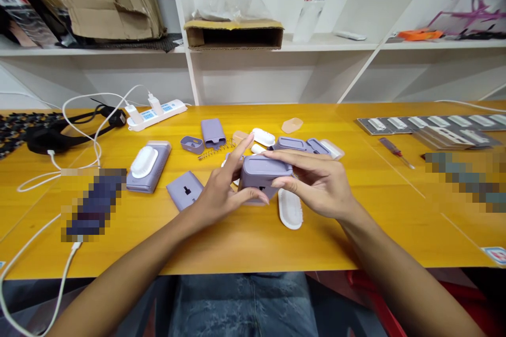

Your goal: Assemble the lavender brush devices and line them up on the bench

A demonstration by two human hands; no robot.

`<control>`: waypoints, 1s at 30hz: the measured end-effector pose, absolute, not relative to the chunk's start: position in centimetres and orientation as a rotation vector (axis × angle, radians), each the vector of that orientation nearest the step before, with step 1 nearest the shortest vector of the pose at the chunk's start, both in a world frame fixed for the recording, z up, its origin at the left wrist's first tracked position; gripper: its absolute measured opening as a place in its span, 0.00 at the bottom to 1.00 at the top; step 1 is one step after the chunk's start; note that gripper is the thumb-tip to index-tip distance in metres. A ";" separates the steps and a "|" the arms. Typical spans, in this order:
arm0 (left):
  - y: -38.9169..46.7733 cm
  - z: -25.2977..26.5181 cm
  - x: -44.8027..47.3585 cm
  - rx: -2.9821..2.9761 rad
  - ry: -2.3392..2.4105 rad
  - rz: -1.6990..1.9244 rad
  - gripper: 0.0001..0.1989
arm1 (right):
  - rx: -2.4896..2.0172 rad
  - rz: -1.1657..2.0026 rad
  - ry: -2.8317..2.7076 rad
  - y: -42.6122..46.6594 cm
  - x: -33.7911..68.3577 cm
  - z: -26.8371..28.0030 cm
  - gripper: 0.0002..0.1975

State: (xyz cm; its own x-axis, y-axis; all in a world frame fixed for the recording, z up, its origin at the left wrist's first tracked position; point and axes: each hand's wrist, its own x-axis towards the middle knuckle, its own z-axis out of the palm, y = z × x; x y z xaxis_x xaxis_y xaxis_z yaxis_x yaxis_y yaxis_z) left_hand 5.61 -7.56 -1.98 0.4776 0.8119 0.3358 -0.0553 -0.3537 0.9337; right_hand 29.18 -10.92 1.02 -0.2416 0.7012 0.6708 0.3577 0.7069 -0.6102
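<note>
Between my two hands is a lavender plastic case (265,166), a box with rounded corners and a small dark slot low on its near face. My left hand (221,187) grips its left side, thumb along the lower front. On the other side, my right hand (316,181) closes on the right edge, fingers over the top and thumb at the front. A white oval tray (290,209) lies on the table just under my right hand. Beside my left wrist rests a flat lavender panel (185,189) with a dark cutout. The case's underside is hidden.
Behind the case lie lavender shells (213,132), a metal spring (217,150) and white oval pieces (263,137). A lavender case with a white piece (148,166), cables and a power strip (158,115) are left. A screwdriver (396,152) and plate stack (458,137) are right.
</note>
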 end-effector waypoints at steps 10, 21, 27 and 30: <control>-6.6 -3.1 5.5 2.207 0.514 1.101 0.44 | -0.795 0.420 -1.846 -10.5 29.3 0.0 0.27; -6.6 -3.0 5.3 2.202 0.561 1.054 0.42 | -0.740 0.238 -1.956 -10.2 29.7 -0.5 0.35; -6.7 -2.8 5.3 2.111 0.614 1.007 0.43 | -0.741 0.170 -1.945 -10.3 29.3 -0.3 0.33; -6.9 -2.8 5.3 2.062 0.651 0.974 0.48 | -0.778 0.186 -1.958 -10.2 29.5 -0.8 0.35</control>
